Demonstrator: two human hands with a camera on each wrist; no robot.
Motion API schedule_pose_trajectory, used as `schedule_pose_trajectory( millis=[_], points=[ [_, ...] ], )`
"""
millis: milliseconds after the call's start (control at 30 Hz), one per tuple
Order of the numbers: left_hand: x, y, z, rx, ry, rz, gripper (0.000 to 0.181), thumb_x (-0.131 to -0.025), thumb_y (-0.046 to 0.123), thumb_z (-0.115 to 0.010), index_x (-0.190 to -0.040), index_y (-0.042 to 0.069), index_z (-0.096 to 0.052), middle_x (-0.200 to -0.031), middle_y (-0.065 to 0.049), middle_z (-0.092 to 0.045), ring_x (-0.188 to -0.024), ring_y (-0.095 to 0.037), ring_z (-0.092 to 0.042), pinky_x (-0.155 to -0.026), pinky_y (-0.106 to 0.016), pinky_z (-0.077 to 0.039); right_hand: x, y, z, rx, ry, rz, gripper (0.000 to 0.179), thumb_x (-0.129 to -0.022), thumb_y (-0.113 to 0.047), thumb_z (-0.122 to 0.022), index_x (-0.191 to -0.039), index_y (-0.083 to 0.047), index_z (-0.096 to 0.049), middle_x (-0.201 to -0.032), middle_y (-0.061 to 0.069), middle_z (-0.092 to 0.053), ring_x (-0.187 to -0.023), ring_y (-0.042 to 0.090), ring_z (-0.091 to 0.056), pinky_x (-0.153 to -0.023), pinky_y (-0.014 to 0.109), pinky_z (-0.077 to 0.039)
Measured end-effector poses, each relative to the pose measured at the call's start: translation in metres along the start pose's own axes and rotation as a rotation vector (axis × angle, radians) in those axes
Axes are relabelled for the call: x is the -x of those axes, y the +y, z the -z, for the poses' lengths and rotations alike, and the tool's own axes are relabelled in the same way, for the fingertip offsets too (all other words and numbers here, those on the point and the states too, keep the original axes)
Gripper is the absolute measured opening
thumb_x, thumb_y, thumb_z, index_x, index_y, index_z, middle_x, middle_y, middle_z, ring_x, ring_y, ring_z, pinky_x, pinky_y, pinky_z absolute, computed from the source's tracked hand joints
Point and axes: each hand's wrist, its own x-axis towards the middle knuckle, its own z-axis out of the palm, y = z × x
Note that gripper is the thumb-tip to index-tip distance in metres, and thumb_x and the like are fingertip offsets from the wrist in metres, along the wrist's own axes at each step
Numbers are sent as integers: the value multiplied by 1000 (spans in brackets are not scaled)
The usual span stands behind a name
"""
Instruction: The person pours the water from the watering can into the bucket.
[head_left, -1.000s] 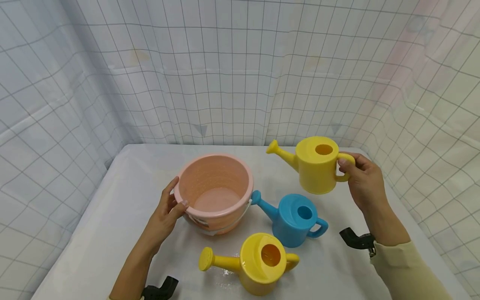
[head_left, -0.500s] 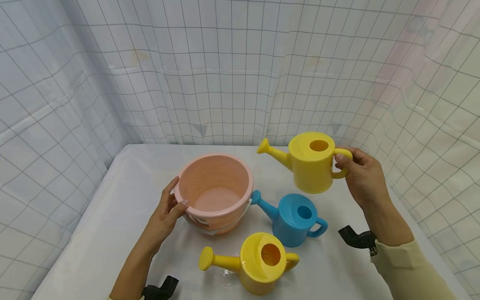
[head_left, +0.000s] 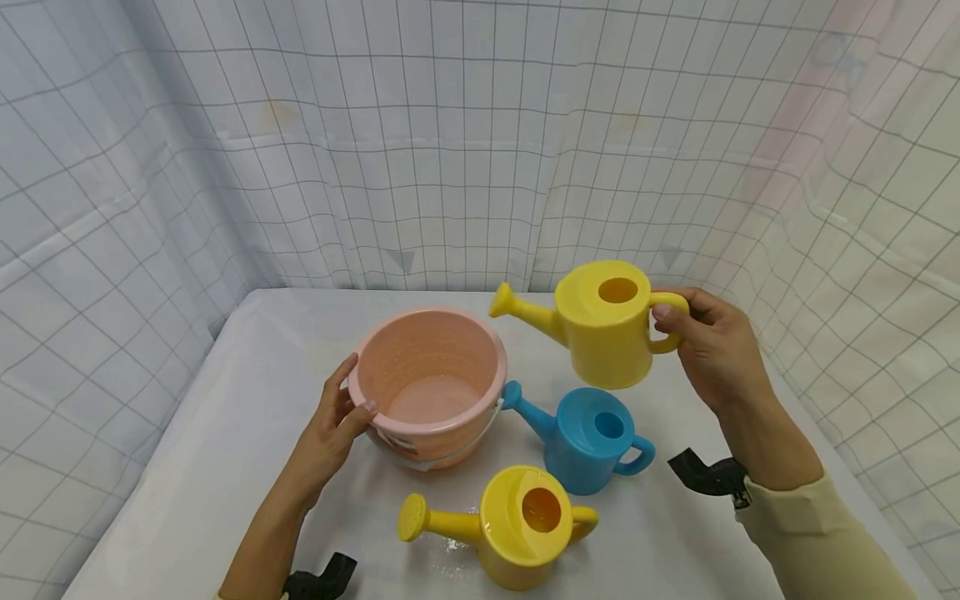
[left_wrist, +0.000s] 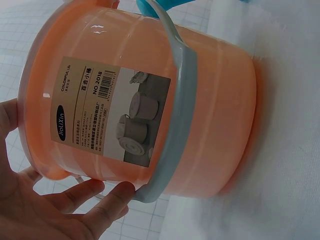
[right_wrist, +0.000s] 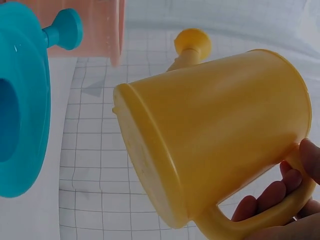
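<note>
My right hand (head_left: pixel 716 350) grips the handle of a yellow watering can (head_left: pixel 611 333), held up behind a blue watering can (head_left: pixel 588 442). Its spout points left towards the pink bucket (head_left: pixel 429 367), the rose near the bucket's right rim. In the right wrist view, fingers (right_wrist: pixel 272 197) curl through the can's handle. On the bucket's left side, my left hand (head_left: pixel 330 437) holds the rim, thumb over the edge and the other fingers along the outer wall. The left wrist view shows a paper label (left_wrist: pixel 110 110) and a grey bail handle (left_wrist: pixel 180 110) on the bucket's side.
A second yellow watering can (head_left: pixel 521 533) stands at the front, with wet spots beside its spout. The blue can's spout reaches close to the bucket. White checked curtains (head_left: pixel 480 150) enclose the white-covered table (head_left: pixel 285 325) at the back and sides.
My right hand has carried the raised yellow watering can leftwards, so its rose is now close to the bucket. The left hand, the bucket and the other cans have stayed put.
</note>
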Motion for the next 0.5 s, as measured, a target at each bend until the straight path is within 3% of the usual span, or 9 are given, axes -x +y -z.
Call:
schedule_pose_trajectory(
  millis=[300,500],
  points=[
    [-1,0,0,-3,0,-9,67,-99,31,-47,-148,47,-4,-152,-19,-25,-136,-38,-34,-107,-60,-31,-5,-7,-11,88,-58,40,18,-92,-10,-60,-107,-1,-64,-104,-1,-62,-98,19,-44,-84,24,-41],
    [-1,0,0,-2,0,-11,67,-99,31,-47,-148,46,-4,-152,-19,-25,-136,-38,-34,-107,-60,-31,-8,-12,-18,120,-87,19,21,-91,-12,-61,-107,1,-64,-102,0,-62,-94,19,-44,-81,23,-44]
  ],
)
